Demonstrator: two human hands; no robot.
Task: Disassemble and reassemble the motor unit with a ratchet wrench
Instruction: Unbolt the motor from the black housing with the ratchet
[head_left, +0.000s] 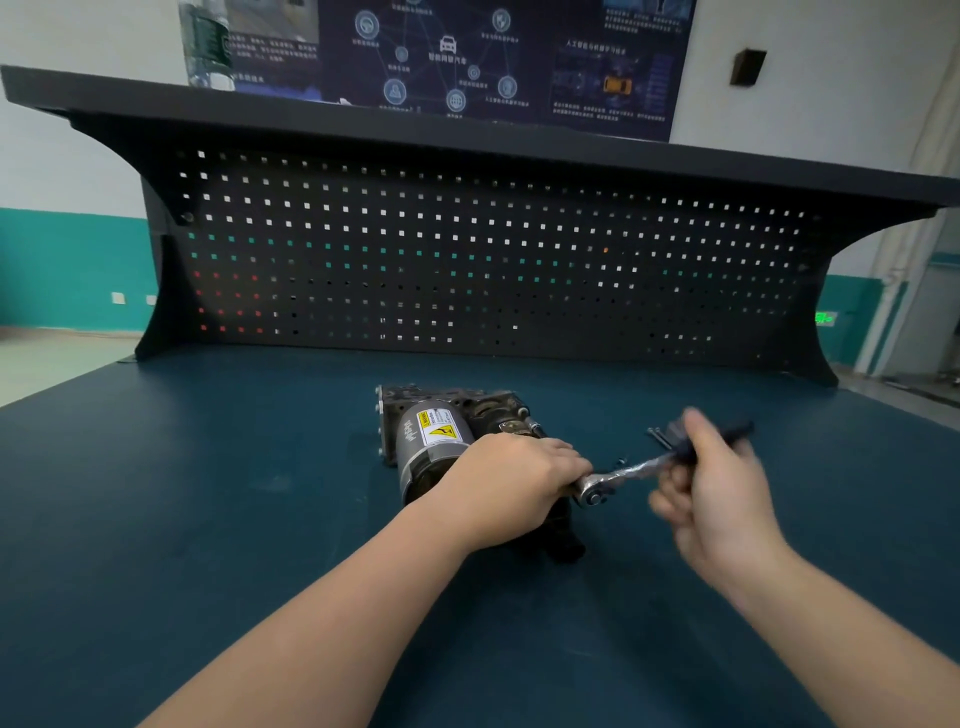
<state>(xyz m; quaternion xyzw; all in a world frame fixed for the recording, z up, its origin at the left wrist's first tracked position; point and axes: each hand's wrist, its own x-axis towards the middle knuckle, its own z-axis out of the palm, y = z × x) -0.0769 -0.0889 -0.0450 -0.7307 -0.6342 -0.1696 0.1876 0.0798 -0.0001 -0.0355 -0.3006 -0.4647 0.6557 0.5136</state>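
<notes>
counter (208, 519): dark teal top, black perforated back panel (467, 260) along far edge | on counter: motor unit (441, 441) lying on its side near the middle, yellow warning label up | small bolts (655, 435) just right of the unit, blurred | shelf (363, 119) above panel: clear bottle (208, 47) at left

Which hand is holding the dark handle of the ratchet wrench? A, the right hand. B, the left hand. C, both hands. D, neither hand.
A: the right hand curls round the dark handle of the silver ratchet wrench, while the left hand rests on the grey cylindrical motor unit by the wrench head.
</notes>
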